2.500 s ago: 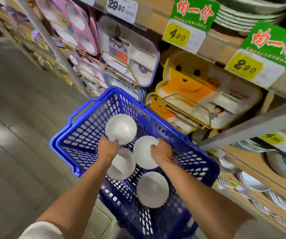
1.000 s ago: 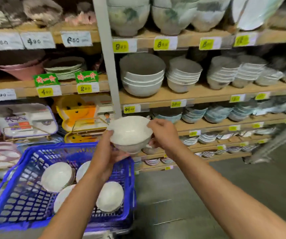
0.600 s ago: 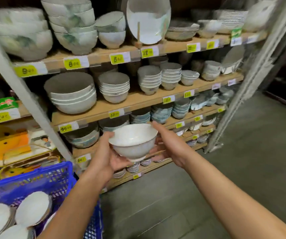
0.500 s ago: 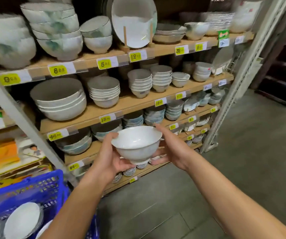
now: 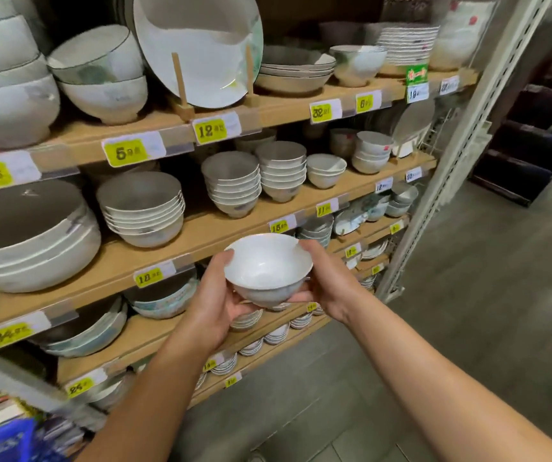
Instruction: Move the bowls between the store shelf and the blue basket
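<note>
A small white bowl (image 5: 266,268) is held upright in front of the store shelf (image 5: 201,235), level with its middle boards. My left hand (image 5: 216,298) cups the bowl from below and the left, thumb on the rim. My right hand (image 5: 326,281) holds its right side, thumb on the rim and fingers under the foot. Only a corner of the blue basket (image 5: 0,440) shows at the bottom left; its contents are out of view.
Wooden boards carry stacks of grey-white bowls (image 5: 231,185), large bowls (image 5: 28,235) at left, and a big plate (image 5: 201,45) on a stand up top. Yellow price tags line the edges. A metal upright (image 5: 451,155) ends the shelf; grey floor lies to the right.
Both hands lifted the white bowl out of the basket and carried it right and up toward the bowl shelves. The view swung right, leaving the basket at the lower left corner.
</note>
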Tool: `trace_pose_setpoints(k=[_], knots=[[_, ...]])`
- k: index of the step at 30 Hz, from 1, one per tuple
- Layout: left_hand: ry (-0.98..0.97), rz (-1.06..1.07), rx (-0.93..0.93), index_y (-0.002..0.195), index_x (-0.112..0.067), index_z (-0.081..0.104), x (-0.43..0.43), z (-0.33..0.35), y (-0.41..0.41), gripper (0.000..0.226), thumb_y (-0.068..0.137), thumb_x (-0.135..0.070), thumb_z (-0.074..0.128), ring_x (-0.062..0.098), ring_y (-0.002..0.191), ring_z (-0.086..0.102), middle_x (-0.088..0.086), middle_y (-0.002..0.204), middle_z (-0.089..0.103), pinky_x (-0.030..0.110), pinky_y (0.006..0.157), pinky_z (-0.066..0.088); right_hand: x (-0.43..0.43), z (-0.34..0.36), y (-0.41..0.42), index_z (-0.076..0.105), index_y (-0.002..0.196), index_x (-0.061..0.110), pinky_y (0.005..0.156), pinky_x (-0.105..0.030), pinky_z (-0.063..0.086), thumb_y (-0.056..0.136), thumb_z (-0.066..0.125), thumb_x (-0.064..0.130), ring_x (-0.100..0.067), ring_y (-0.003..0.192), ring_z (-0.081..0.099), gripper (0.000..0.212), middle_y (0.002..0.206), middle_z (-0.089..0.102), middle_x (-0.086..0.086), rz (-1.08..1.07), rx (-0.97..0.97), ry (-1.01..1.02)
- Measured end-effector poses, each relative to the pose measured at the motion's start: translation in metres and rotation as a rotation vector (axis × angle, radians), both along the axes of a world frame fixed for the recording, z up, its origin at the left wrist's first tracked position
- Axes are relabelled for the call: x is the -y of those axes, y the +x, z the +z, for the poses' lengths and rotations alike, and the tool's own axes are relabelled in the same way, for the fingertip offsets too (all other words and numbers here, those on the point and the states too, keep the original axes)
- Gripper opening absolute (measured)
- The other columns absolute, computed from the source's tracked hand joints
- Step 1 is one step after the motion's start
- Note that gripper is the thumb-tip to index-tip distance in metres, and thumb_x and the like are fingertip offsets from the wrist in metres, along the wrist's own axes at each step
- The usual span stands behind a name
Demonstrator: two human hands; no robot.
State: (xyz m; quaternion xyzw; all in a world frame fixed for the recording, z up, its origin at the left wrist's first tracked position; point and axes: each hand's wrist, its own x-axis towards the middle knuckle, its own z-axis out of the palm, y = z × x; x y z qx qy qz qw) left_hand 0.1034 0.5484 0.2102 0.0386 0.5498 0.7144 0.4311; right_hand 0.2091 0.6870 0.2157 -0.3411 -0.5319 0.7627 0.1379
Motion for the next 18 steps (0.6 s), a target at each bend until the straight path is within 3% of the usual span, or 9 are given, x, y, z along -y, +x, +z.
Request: trace_pose_setpoints(k=[6,9,11,13,16,18], knots=[[-0.098,0.235,0.016,0.131,-0.016,0.052,-0.068,-0.021,-0.047,0.042,0.096,-0.039,0.047,0.026,0.109,0.062,0.008,0.123,0.064,0.046,0.101,0.047,-0.055,-0.017,-0.068,0.064,0.099,0.016,0.055,-0.040,0.060,0.097,0.041,0.029,-0.017,0.067,0.072,0.027,0.091,0.071,-0.004,-0.030,0.035,0.030],[-0.134,0.390,0.036,0.112,-0.019,0.057,-0.097,-0.025,-0.069,0.034,0.098,-0.046,0.043,0.025,0.099,0.060,0.006,0.110,0.063,0.042,0.093,0.049,-0.074,-0.025,-0.102,0.061,0.098,0.018,0.048,-0.032,0.055,0.097,0.038,0.031,-0.022,0.079,0.064,0.027,0.097,0.063,-0.006,-0.034,0.082,0.075],[-0.125,0.434,0.037,0.101,-0.025,0.057,-0.110,-0.032,-0.080,0.025,0.098,-0.045,0.042,0.024,0.098,0.060,0.004,0.105,0.064,0.042,0.090,0.050,-0.085,-0.031,-0.120,0.062,0.092,0.021,0.047,-0.028,0.053,0.097,0.037,0.037,-0.019,0.077,0.060,0.030,0.089,0.065,0.000,-0.011,0.104,0.127],[-0.126,0.434,-0.003,0.097,-0.027,0.059,-0.116,-0.039,-0.087,0.026,0.099,-0.042,0.038,0.024,0.100,0.059,0.003,0.109,0.064,0.042,0.090,0.048,-0.097,-0.036,-0.136,0.062,0.083,0.026,0.055,-0.026,0.052,0.097,0.035,0.042,-0.014,0.078,0.058,0.034,0.079,0.065,0.010,0.018,0.110,0.231],[-0.127,0.494,-0.053,0.095,-0.027,0.059,-0.123,-0.045,-0.095,0.026,0.100,-0.038,0.035,0.023,0.097,0.058,0.004,0.107,0.063,0.041,0.090,0.045,-0.113,-0.046,-0.151,0.060,0.085,0.024,0.068,-0.025,0.041,0.099,0.034,0.041,-0.004,0.082,0.051,0.034,0.087,0.058,0.017,0.091,0.098,0.317],[-0.135,0.552,-0.084,0.091,-0.026,0.057,-0.128,-0.047,-0.098,0.024,0.100,-0.035,0.036,0.019,0.089,0.057,0.001,0.098,0.062,0.038,0.085,0.044,-0.120,-0.052,-0.158,0.061,0.095,0.023,0.074,-0.025,0.042,0.100,0.033,0.039,-0.004,0.086,0.051,0.032,0.097,0.059,0.013,0.156,0.034,0.288]])
